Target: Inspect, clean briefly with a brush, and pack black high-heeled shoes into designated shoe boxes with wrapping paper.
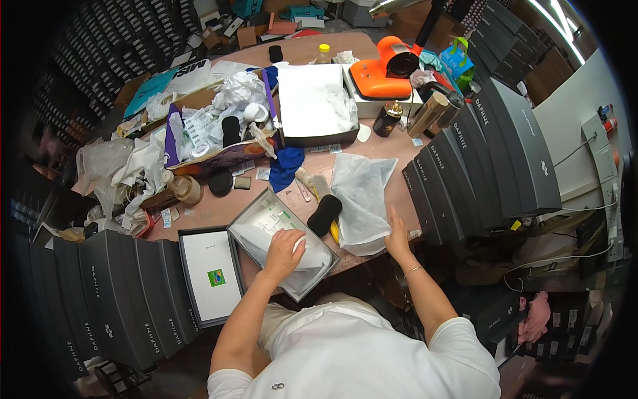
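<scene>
Keep your left hand (284, 253) pressed flat, fingers spread, on the tissue paper (266, 234) in the open shoe box (319, 265) while your right hand (399, 241), fingers together, pins the white dust bag (362, 193).

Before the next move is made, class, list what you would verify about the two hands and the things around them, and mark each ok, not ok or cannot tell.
1. Left hand flat on white tissue inside the open box: ok.
2. Right hand on the white dust bag at the table edge: ok.
3. Box fully on the table: not ok, its near corner overhangs.
4. Box lid within reach, left of the box: ok.
5. Contents under the tissue: cannot tell.
6. Black pad out of the box: ok.
</scene>
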The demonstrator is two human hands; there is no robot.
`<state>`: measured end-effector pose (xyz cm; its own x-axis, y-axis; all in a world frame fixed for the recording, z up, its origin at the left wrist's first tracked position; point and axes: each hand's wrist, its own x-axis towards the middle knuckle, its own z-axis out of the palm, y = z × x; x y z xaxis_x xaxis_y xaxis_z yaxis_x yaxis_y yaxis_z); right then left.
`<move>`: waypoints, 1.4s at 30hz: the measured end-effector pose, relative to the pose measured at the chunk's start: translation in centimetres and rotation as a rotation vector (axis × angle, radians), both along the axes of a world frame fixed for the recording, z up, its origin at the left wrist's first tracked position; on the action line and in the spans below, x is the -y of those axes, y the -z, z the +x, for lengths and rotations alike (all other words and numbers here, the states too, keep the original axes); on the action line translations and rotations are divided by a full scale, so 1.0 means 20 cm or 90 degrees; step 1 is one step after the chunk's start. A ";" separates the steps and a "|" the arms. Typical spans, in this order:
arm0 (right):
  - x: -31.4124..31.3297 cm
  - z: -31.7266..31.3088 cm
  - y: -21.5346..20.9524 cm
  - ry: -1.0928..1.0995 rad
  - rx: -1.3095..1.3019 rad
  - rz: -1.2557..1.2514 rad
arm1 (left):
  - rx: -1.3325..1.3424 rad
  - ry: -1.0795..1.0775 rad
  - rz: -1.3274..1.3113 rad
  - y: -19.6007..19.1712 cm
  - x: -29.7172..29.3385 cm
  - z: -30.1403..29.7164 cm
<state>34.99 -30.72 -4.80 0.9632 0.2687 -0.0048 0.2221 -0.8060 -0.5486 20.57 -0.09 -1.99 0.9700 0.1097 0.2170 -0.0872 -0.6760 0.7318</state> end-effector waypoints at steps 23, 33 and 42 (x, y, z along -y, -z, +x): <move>-0.42 0.26 -0.61 -0.338 0.205 -0.080 | -0.371 -0.157 -1.083 0.02 0.34 0.18; -0.54 0.32 -0.98 -0.367 0.274 0.247 | -0.439 -0.232 -1.228 0.04 0.23 0.28; -0.46 -0.44 -0.72 -0.871 -0.575 0.309 | -0.341 -0.014 -1.021 -0.18 0.28 -0.17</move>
